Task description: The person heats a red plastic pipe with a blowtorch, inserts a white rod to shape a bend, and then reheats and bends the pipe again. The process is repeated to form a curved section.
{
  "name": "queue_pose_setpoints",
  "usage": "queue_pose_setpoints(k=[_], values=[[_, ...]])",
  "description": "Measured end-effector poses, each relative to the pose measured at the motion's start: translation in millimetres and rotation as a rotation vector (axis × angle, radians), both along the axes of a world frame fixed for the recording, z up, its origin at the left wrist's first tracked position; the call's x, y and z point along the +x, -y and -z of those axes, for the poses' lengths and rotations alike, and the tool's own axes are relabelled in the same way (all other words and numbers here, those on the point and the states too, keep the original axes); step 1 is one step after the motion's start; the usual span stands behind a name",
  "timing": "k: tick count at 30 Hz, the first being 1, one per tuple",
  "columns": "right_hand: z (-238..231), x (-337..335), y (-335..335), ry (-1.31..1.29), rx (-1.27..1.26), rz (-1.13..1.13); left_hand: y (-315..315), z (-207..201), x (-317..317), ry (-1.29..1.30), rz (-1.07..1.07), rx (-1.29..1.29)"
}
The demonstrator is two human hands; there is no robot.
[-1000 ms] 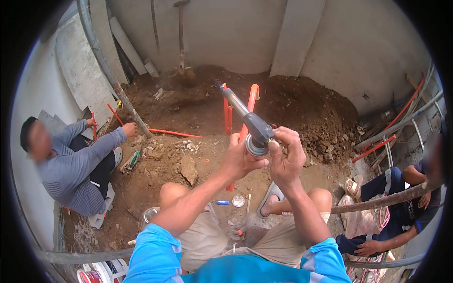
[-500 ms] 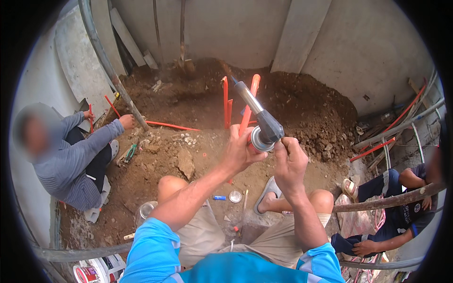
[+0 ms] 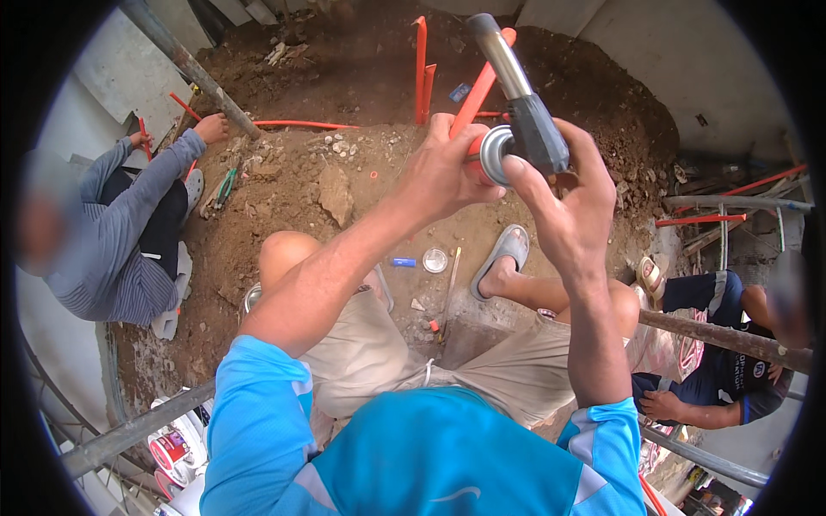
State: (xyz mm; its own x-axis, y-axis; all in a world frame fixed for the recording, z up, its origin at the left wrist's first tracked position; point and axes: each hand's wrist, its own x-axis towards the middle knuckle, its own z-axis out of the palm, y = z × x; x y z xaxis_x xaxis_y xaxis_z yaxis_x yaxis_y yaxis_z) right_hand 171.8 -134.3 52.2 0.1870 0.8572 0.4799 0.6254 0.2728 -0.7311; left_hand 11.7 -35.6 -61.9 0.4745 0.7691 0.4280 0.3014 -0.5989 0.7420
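Note:
In front of me my left hand point(image 3: 443, 163) is closed around a red gas canister point(image 3: 490, 156) with a silver collar. An orange plastic pipe point(image 3: 478, 90) rises at a slant from between that hand's thumb and fingers. A blowtorch head point(image 3: 533, 129), with black body and metal barrel point(image 3: 504, 64), is fixed on the canister, its barrel tilted up and left beside the pipe. My right hand point(image 3: 568, 185) curls round the black body, thumb near the canister's collar. No flame shows at the nozzle.
Upright orange pipes point(image 3: 421, 73) stand in the dirt ahead. Someone in grey sleeves point(image 3: 142, 232) squats at left, near green-handled pliers point(image 3: 225, 187); another person point(image 3: 731, 370) sits at right. Metal bars point(image 3: 185, 64) cross the sides. A blue lighter point(image 3: 403, 262) and round lid point(image 3: 434, 261) lie by my feet.
My right hand has shifted from pinching the torch's rear to curling round its body. The small blue flame at the nozzle no longer shows. My view has tilted downward.

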Motion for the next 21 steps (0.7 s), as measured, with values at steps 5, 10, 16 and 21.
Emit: queue_pose_setpoints(k=[5,10,16,21], values=[[5.0,-10.4,-17.3,-0.06,-0.149,0.035,-4.5,12.0,-11.0,-0.066,0.035,-0.162],[57.0,-2.8,0.6,-0.306,-0.177,0.159,-19.1,13.3,-36.0,-0.212,0.01,-0.373],[150.1,4.5,3.5,-0.578,-0.269,0.221,-50.5,30.9,-95.1,-0.172,-0.192,-0.33],[265.4,-18.9,-27.3,-0.328,-0.392,0.193,-60.7,7.7,-120.4,-0.074,-0.325,-0.153]])
